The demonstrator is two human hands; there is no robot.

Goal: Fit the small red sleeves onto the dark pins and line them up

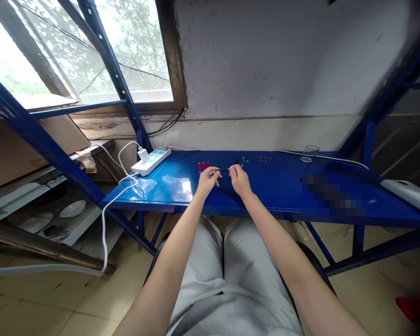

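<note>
Both my hands are raised over the blue metal shelf [168,186]. My left hand [207,179] and my right hand [239,179] are closed in pinches on the two ends of a thin dark rod-like piece [224,170] held level between them. Just behind my left hand stand three small red pieces [203,165]. A small dark upright piece [237,162] and tiny metal parts [244,161] lie behind my right hand. What the thin piece is cannot be made out.
A white power strip [151,160] with a plugged charger and white cable sits at the shelf's left end. A row of small dark parts [264,158] and a glass [310,153] stand farther right. Blue rack struts frame both sides; a window is upper left.
</note>
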